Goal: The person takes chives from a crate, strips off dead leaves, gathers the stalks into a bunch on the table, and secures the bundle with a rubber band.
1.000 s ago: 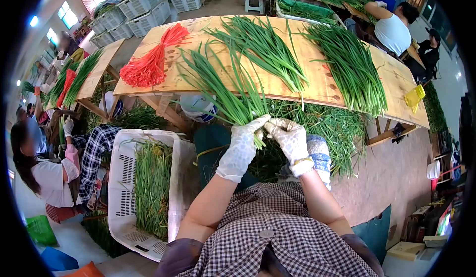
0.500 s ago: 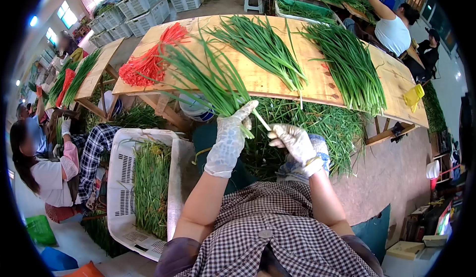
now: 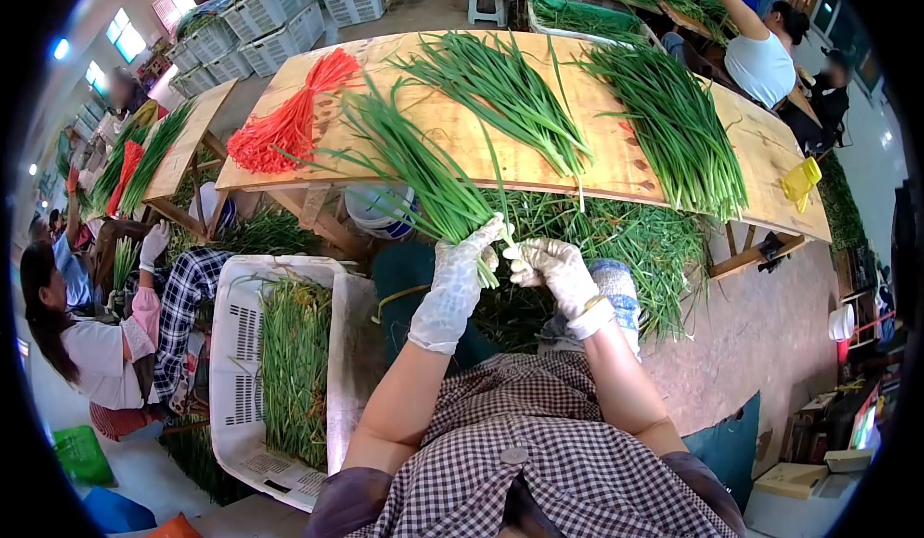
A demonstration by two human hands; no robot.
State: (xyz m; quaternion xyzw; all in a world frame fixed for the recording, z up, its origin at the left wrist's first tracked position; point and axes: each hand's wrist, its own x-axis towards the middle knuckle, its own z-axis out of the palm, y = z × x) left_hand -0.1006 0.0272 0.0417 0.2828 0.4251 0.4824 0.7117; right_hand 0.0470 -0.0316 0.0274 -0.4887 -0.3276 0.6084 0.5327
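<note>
A bunch of long green stalks (image 3: pixel 423 167) is gripped near its pale lower ends by my gloved left hand (image 3: pixel 469 259), its leaves reaching up and left over the table edge. Close beside it on the right, my gloved right hand (image 3: pixel 549 267) has its fingertips pinched at a pale stalk end (image 3: pixel 512 246). On the wooden table (image 3: pixel 602 167) lie a loose pile of stalks (image 3: pixel 505 95), a larger pile (image 3: pixel 674 129) to its right, and a heap of red strips (image 3: pixel 289 124) at the left.
Left of my legs stands a white crate (image 3: pixel 337 365) holding cut greens. Loose leaves (image 3: pixel 635 259) lie beneath the table, with a white bucket (image 3: pixel 380 209) nearby. A yellow object (image 3: pixel 801 184) is at the table's right end. A co-worker (image 3: pixel 96 345) sits at the left.
The bunch and my left hand have come down slightly. A single stalk stretched between my hands half a second ago now stands more upright at my right fingertips, and my hands are closer together.
</note>
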